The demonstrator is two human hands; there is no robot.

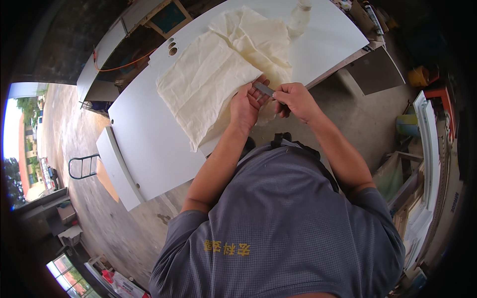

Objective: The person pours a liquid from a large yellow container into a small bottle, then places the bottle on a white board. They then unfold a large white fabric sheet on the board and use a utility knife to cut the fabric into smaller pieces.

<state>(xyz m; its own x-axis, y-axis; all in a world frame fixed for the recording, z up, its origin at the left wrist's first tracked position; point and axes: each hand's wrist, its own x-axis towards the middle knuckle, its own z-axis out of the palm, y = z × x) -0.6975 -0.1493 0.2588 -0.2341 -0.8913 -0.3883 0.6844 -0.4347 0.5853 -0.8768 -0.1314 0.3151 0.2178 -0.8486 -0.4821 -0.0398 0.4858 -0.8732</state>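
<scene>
My right hand (296, 100) grips a small flat grey strip (264, 89), possibly a blade, between thumb and fingers. The strip's far end reaches over the fingers of my left hand (248, 104), which is turned palm up and half curled. Whether the left fingers pinch the strip or the fabric beside them is not clear. A cream cloth (208, 78), creased and folded, lies just beyond and left of my left hand, with one edge hanging over the table's near side. Under it is a white panel tabletop (156, 149).
A clear plastic bottle (300, 18) stands at the tabletop's far right. Round holes (172, 48) pierce the panel. A narrow white board (119, 167) lies along its left end. An orange cable (123, 67) hangs by the cabinet behind. Long white mouldings (428, 149) stand at right, near a bucket (407, 124).
</scene>
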